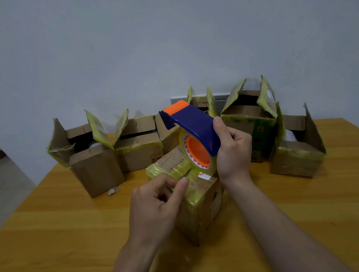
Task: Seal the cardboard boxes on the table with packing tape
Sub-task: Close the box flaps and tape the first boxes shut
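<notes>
A closed cardboard box point(203, 207) with yellowish tape over its top stands in the middle of the wooden table point(53, 231). My right hand point(232, 151) grips a blue and orange tape dispenser point(194, 121) holding a roll of clear tape point(199, 155), tilted just above the box's top. My left hand point(158, 204) pinches the loose end of the tape between thumb and forefinger at the box's near top edge.
Several open cardboard boxes with raised flaps stand in an arc behind: one at the left point(92, 162), one behind it point(138, 147), a green-printed one point(253, 125) and one at the right point(298, 154). A scrap of cardboard point(113, 191) lies on the table.
</notes>
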